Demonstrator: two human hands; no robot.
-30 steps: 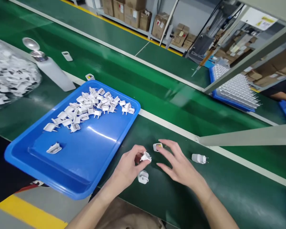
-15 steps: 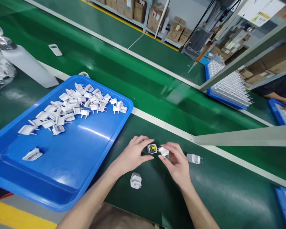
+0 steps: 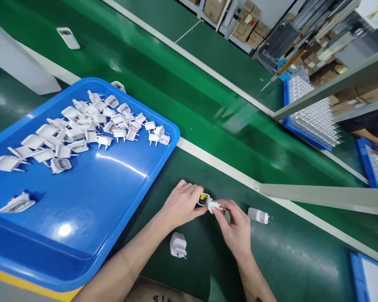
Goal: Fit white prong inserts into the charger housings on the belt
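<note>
My left hand point(image 3: 181, 205) grips a small white charger body point(image 3: 203, 199) with a yellow part showing inside its open end. My right hand point(image 3: 236, 224) pinches a white two-pin plug cap point(image 3: 214, 206) right against that open end; the two parts touch. Both hands rest low over the dark green bench. A finished white charger point(image 3: 178, 244) lies just below my left hand. Another white charger point(image 3: 258, 216) lies to the right of my right hand, pins pointing right.
A blue tray point(image 3: 113, 197) at left holds several loose white plug caps point(image 3: 91, 126) along its far side and one alone point(image 3: 17, 203) near its left corner. Beyond runs a green conveyor belt point(image 3: 189, 88). Blue trays of upright parts point(image 3: 311, 113) stand far right under a grey rail point(image 3: 324, 196).
The plug cap passed from my left hand to my right, my left hand took up the charger body, and the two parts came together. The view shifted, so the tray sits further left.
</note>
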